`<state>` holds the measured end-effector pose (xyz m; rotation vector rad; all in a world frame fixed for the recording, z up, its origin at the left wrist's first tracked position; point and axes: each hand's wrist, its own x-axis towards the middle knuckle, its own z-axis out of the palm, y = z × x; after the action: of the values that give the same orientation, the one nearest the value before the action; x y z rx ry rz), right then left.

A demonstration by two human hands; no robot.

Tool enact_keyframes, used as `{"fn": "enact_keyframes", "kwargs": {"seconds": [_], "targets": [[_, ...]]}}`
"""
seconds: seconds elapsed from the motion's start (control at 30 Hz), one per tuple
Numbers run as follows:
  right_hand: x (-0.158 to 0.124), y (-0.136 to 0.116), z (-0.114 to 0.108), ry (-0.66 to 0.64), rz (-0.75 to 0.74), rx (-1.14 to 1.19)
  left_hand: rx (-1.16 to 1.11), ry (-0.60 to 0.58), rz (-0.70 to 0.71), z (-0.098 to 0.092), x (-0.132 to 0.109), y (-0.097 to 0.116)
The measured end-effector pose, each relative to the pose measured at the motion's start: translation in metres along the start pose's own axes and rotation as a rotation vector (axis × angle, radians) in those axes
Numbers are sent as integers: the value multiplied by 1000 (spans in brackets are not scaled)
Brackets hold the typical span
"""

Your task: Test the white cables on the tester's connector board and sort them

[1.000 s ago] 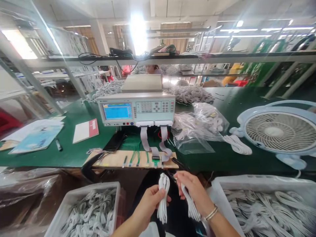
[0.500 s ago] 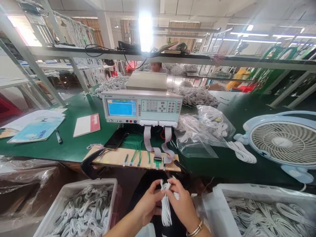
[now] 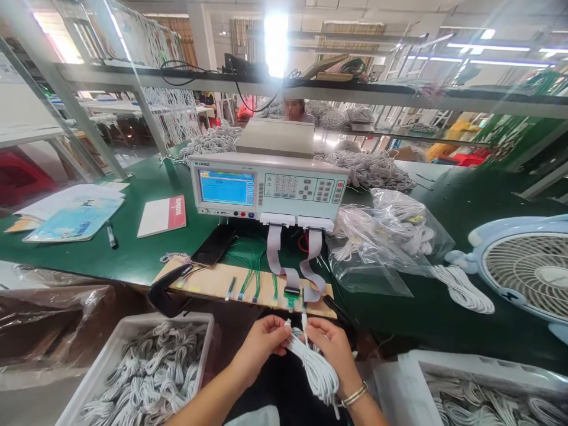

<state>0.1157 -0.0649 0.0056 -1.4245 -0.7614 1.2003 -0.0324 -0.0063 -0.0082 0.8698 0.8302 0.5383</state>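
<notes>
A bundle of white cable (image 3: 316, 370) hangs between my hands, below the front edge of a wooden board (image 3: 261, 290). My left hand (image 3: 270, 336) pinches one end of it, with a small white connector at the fingertips. The other connector (image 3: 304, 321) stands upright in the closed fingers of my right hand (image 3: 327, 343), close to the board's edge. On the board, a small green circuit board (image 3: 291, 300) joins a grey ribbon cable. Behind is a tester (image 3: 270, 186) with a lit blue screen.
Bins of coiled cables stand at the left (image 3: 205, 343) and right (image 3: 421, 378). A black clamp (image 3: 166, 293) grips the board's left end. Bagged cables (image 3: 390, 236) and a blue fan (image 3: 532, 266) are at the right. A person (image 3: 295, 109) is behind the tester.
Both hands have moved up towards the board. The two connectors are now apart and held near its edge, and the cable bundle has swung to the right. The view has shifted slightly.
</notes>
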Motion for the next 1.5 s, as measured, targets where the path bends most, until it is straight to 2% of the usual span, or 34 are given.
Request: {"fn": "enact_keyframes", "kwargs": {"seconds": [0.17,0.27,0.43,0.53,0.67,0.77,0.87,0.93,1.03,1.1,1.33,1.5], "targets": [[1,5,9,101,45,113,-63,20,-44,-3,-1,5],[3,6,11,146,17,90,-76,34,-37,-4,0,4],[-2,-2,0,51,-167,-204,-112,66,-40,3,3,3],[-7,-3,-5,-2,-168,-244,-168,110,-39,9,5,1],[-10,2,-5,-7,-152,-157,-230,184,-3,20,7,-5],[-9,6,-2,19,-93,-8,-341,214,40,27,7,-10],[-8,7,1,90,-7,129,-435,185,64,27,7,-12],[-7,5,1,92,20,152,-416,131,40,24,7,-9],[-2,2,0,44,37,92,-333,41,-14,19,8,-2],[4,2,-2,30,34,15,-285,26,-35,17,10,2],[30,13,-8,13,-22,-234,-230,70,30,19,23,3],[25,2,-2,50,-82,-301,-180,101,58,20,22,8]]}}
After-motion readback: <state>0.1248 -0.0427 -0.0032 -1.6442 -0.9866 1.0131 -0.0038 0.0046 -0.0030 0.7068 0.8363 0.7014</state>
